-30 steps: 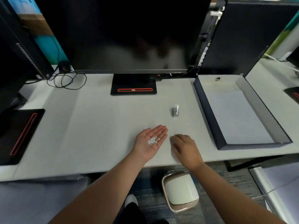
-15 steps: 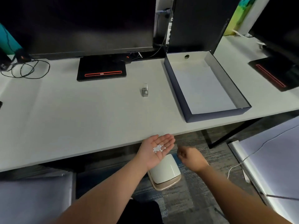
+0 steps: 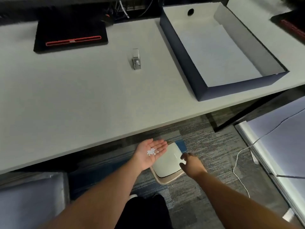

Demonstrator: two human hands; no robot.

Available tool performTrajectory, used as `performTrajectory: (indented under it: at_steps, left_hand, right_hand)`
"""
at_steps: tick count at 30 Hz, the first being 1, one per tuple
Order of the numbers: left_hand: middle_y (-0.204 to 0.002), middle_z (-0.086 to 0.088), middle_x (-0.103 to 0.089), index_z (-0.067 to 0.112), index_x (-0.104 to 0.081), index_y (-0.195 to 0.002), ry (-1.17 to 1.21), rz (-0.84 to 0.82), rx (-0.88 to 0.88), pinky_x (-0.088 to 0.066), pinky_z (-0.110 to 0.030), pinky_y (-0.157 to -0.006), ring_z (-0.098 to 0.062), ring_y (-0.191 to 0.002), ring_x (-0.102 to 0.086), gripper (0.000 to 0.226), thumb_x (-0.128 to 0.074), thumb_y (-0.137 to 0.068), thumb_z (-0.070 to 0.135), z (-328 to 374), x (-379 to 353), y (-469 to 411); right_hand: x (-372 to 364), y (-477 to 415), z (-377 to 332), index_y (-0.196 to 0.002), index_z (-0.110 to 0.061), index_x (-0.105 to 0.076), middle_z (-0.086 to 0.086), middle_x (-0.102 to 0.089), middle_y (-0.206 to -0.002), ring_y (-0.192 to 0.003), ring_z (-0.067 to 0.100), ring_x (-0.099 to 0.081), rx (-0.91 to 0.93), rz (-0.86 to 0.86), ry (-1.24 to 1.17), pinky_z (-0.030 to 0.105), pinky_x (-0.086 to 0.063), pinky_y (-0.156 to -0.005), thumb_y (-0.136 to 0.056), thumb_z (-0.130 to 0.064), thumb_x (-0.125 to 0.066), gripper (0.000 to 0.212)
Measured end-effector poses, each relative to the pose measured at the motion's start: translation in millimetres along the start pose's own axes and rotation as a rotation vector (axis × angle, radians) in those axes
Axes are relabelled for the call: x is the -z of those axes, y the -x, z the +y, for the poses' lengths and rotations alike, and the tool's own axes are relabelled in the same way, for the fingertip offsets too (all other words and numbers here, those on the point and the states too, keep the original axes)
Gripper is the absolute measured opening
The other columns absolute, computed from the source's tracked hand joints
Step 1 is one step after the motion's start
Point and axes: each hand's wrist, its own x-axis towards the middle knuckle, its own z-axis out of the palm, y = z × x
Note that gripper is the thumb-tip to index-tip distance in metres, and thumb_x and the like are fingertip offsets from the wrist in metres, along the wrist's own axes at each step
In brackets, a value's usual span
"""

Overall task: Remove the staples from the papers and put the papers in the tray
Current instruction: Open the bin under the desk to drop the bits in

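My left hand (image 3: 145, 160) is held palm up below the desk's front edge, with a few small white bits (image 3: 151, 152) cupped in the palm. It hovers over the left side of a small floor bin with a white lid (image 3: 167, 163). My right hand (image 3: 191, 164) reaches at the bin's right side, fingers apart and empty. A small metal staple remover (image 3: 136, 61) lies on the grey desk (image 3: 74, 100). At the desk's right stands the dark blue tray (image 3: 181, 52) with white paper (image 3: 219, 52) lying flat in it.
A black monitor base with a red stripe (image 3: 71, 35) sits at the back of the desk, and another one (image 3: 292, 25) at the far right. A white cable (image 3: 237, 164) runs across the carpet. A pale panel (image 3: 280, 146) lies on the right, and a grey surface (image 3: 29, 200) at lower left.
Both hands have left the desk top and dropped below its front edge to the bin. The view has tilted down. My right hand has opened toward the lid.
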Motion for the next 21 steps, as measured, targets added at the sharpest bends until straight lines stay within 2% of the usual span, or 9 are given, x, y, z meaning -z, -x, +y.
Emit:
performTrajectory:
  at_steps: [4, 6, 9, 15, 18, 21]
  left_hand:
    - [-0.091, -0.024, -0.072, -0.01, -0.062, -0.099, -0.049, 0.016, 0.009, -0.052, -0.041, -0.083, -0.035, -0.098, -0.065, 0.037, -0.037, -0.1, 0.017, 0.6, 28.0, -39.8]
    - [-0.09, -0.023, -0.072, -0.009, -0.062, -0.098, -0.06, 0.03, 0.005, -0.052, -0.04, -0.083, -0.034, -0.097, -0.065, 0.038, -0.035, -0.1, 0.017, -2.8, 44.5, -58.0]
    - [-0.089, -0.023, -0.072, -0.009, -0.062, -0.097, -0.102, 0.062, 0.017, -0.052, -0.04, -0.084, -0.034, -0.096, -0.065, 0.04, -0.032, -0.101, 0.018, -12.8, 73.1, -81.3]
    - [-0.093, -0.024, -0.071, -0.009, -0.062, -0.099, -0.172, 0.132, 0.065, -0.052, -0.038, -0.083, -0.033, -0.096, -0.065, 0.042, -0.031, -0.102, 0.019, -36.4, 116.9, -131.8]
    - [-0.103, -0.027, -0.067, -0.011, -0.06, -0.105, -0.21, 0.162, 0.08, -0.05, -0.04, -0.091, -0.034, -0.099, -0.064, 0.044, -0.028, -0.103, 0.019, -45.2, 126.3, -150.4]
    - [-0.109, -0.027, -0.064, -0.012, -0.057, -0.11, -0.248, 0.187, 0.103, -0.045, -0.042, -0.098, -0.034, -0.101, -0.062, 0.045, -0.026, -0.103, 0.019, -53.4, 132.9, -166.0]
  right_hand:
    - [-40.9, -24.1, 6.9, -0.121, -0.01, -0.054, 0.015, -0.052, -0.124, -0.11, 0.031, -0.052, -0.103, 0.028, -0.083, 0.033, -0.045, -0.09, -0.085, -0.021, -0.06, 0.038]
    - [-61.9, -37.0, 11.8, -0.126, -0.011, -0.05, 0.015, -0.049, -0.128, -0.116, 0.033, -0.046, -0.145, 0.054, -0.079, 0.035, -0.043, -0.094, -0.084, -0.024, -0.061, 0.045]
    - [-94.4, -52.0, 14.7, -0.132, -0.014, -0.043, 0.014, -0.045, -0.131, -0.121, 0.033, -0.04, -0.175, 0.124, -0.044, 0.039, -0.037, -0.1, -0.083, -0.032, -0.062, 0.056]
    - [-140.6, -77.3, 26.2, -0.132, -0.016, -0.037, 0.012, -0.044, -0.131, -0.12, 0.032, -0.042, -0.162, 0.277, 0.082, 0.045, -0.04, -0.099, -0.068, -0.054, -0.069, 0.081]
    - [-149.7, -87.4, 32.1, -0.138, -0.011, -0.034, 0.018, -0.042, -0.137, -0.126, 0.037, -0.039, -0.138, 0.346, 0.105, 0.05, -0.037, -0.103, -0.059, -0.056, -0.073, 0.098]
    - [-156.9, -93.3, 35.2, -0.14, -0.009, -0.033, 0.022, -0.041, -0.138, -0.126, 0.04, -0.039, -0.118, 0.415, 0.122, 0.053, -0.037, -0.102, -0.058, -0.054, -0.075, 0.102]
